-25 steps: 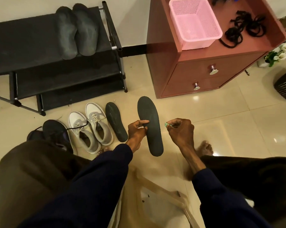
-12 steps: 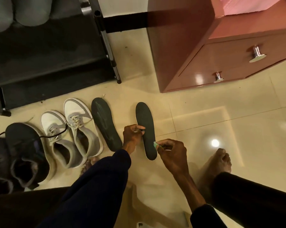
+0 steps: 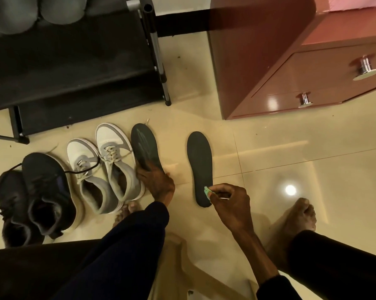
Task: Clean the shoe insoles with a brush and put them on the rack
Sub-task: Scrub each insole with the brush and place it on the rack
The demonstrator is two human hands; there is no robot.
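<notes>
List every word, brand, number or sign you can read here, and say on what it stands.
None can be read.
The pale streaks on the left insole look like scuffs, not letters.
The white shoes, black shoes and cabinet show no print.

1. My left hand [image 3: 155, 182] holds the heel end of the left insole [image 3: 145, 146], which lies flat on the floor [image 3: 291, 148] just beside 2 white shoes [image 3: 104, 169].
2. My right hand [image 3: 230, 202] pinches a small green brush [image 3: 207, 190] against the heel edge of the right insole [image 3: 200, 167], also flat on the floor.
3. 2 black shoes [image 3: 37, 195] sit left of the white pair.
4. The rack [image 3: 74, 72] stands behind the shoes, with 2 grey insoles [image 3: 31, 11] on top.
5. A red cabinet [image 3: 258, 61] stands to the right.
</notes>
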